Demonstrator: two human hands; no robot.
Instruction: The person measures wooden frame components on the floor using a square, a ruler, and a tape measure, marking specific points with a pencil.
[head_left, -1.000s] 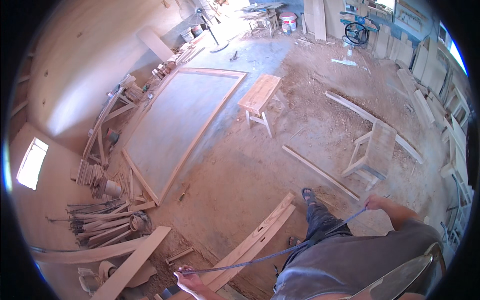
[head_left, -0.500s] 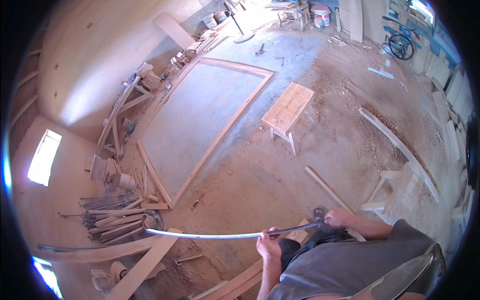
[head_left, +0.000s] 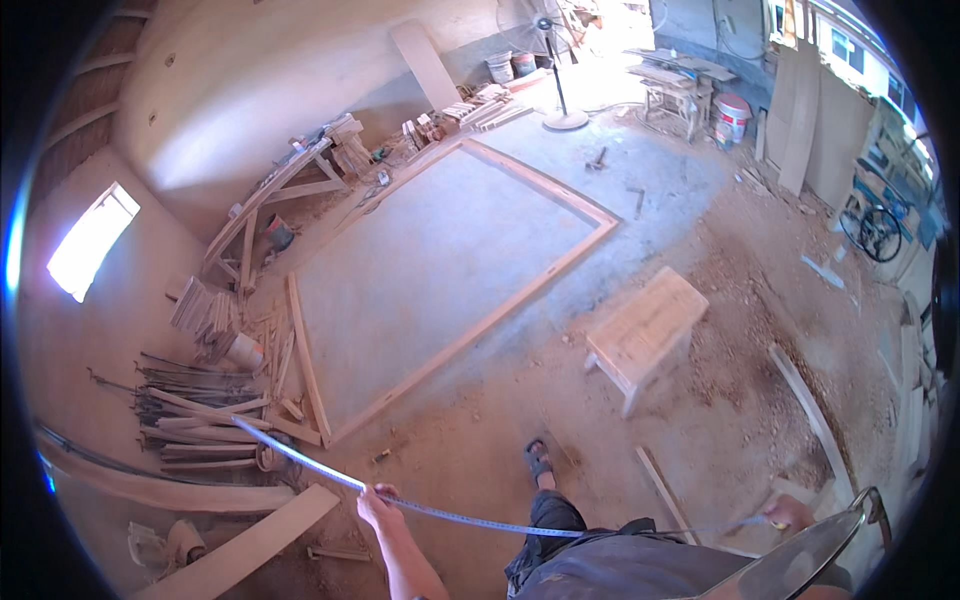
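Note:
A long, pale tape measure blade (head_left: 460, 517) stretches across in front of my body. My left hand (head_left: 380, 508) pinches it partway along, and its free end reaches beyond that hand toward a stack of wood strips (head_left: 205, 425). Between my hands the blade sags slightly and passes before my dark shirt. At the lower right, my right hand (head_left: 790, 513) is closed round the other end; a bit of yellow shows there, and the fingers are partly blurred. A large rectangular wooden frame (head_left: 480, 335) lies flat on the floor ahead.
A small wooden bench (head_left: 650, 325) stands right of the frame. My sandalled foot (head_left: 538, 457) is on the dirt floor. A wide board (head_left: 255, 545) lies lower left. Farther off are a pedestal fan (head_left: 563, 120), a workbench (head_left: 285, 185) and a white-and-red bucket (head_left: 732, 115).
My left hand has moved left along with the blade, and my right hand has moved right. More blade now spans between them. One foot has stepped forward, and the view has shifted.

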